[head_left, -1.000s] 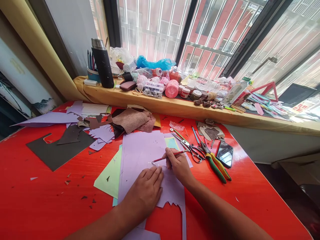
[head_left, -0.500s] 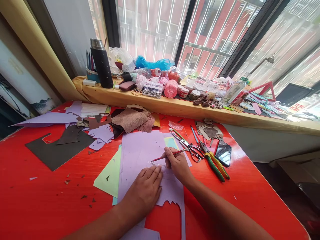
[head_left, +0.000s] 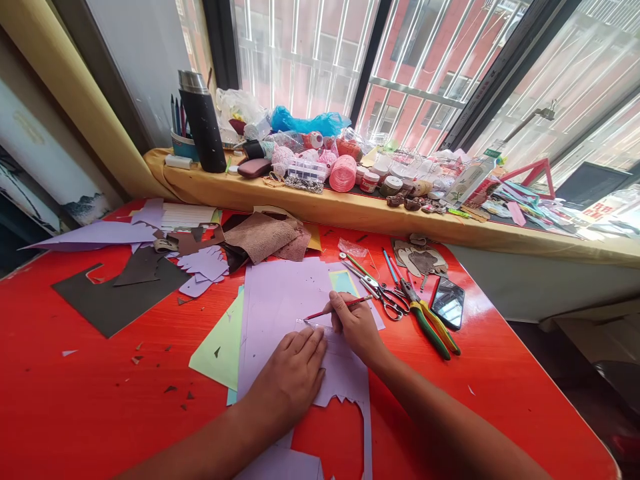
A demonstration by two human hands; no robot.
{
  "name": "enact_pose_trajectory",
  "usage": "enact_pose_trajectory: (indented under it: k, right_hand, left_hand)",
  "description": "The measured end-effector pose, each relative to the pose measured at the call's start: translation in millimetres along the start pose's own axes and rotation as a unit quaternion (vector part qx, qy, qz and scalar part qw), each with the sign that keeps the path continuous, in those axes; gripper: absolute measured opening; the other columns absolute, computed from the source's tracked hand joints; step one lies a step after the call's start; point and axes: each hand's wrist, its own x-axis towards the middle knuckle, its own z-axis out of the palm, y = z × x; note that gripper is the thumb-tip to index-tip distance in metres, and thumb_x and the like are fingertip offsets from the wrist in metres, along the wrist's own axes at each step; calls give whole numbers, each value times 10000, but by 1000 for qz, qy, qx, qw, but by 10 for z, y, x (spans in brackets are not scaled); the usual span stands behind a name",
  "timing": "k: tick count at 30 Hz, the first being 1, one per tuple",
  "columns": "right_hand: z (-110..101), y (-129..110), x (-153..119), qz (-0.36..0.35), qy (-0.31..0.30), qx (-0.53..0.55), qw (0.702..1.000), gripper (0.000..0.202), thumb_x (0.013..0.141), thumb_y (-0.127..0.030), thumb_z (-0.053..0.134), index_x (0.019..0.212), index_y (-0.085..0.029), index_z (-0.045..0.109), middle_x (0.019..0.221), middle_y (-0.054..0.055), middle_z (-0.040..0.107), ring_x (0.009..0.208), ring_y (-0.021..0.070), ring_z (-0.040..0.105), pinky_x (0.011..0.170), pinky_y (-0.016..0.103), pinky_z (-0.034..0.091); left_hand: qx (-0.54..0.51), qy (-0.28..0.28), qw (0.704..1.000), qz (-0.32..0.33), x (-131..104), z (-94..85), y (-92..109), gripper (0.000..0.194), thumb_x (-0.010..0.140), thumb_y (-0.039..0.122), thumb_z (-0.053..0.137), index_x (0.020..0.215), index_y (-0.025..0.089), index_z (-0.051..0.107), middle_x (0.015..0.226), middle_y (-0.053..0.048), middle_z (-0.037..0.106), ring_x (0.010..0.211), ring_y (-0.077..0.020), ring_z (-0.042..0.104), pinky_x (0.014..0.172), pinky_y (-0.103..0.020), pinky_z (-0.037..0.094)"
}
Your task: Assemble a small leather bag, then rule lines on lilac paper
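My left hand (head_left: 291,373) lies flat on a purple sheet (head_left: 275,293), its fingers stretched out over a clear ruler (head_left: 301,325) that shows only at its upper edge. My right hand (head_left: 353,325) is closed round a dark red pencil (head_left: 320,313). The pencil slants down to the left, with its tip at the ruler's upper left end. Below the hands, the purple sheet has a jagged cut edge and a narrow strip down its right side. A light green sheet (head_left: 220,347) sticks out from under it on the left.
Right of the sheet lie scissors (head_left: 385,293), green and yellow pliers (head_left: 431,327) and a phone (head_left: 448,303). Dark card (head_left: 115,307), purple cut-outs (head_left: 205,267) and brown leather pieces (head_left: 263,237) lie left and behind. A black flask (head_left: 203,127) stands on the crowded sill.
The pencil tip and my right hand have shifted very slightly. My left hand stays over the ruler, and the whole view has moved a little.
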Motion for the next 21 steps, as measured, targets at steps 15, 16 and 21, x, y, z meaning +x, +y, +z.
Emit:
enact_pose_trajectory:
  k: [15,16,21]
  right_hand:
    - [-3,8,0,-6,-7,-6,1000,569,1009,-701,529,709,-230,640,451,-47,485,437,136,417,521,292,367]
    - [-5,10,1,-5,-7,-6,1000,573,1009,-707,525,702,-234,630,445,-50,473,432,137,406,513,294,358]
    - [-66,75,-1,1,-3,22,1000,584,980,-750,541,692,-246,605,419,-65,419,396,136,371,453,286,308]
  left_hand:
    - [-19,-27,999,0,-33,40,-15,447,1103,243,401,1442,69,635,1497,-168,662,1338,-329,619,1104,-485,450]
    - [-21,-29,999,1,-36,43,-17,448,1102,240,402,1447,69,631,1501,-171,658,1343,-329,617,1106,-487,451]
    - [-28,-38,999,-8,-47,62,-21,455,1097,237,402,1483,105,604,1514,-170,647,1359,-322,612,1126,-491,447]
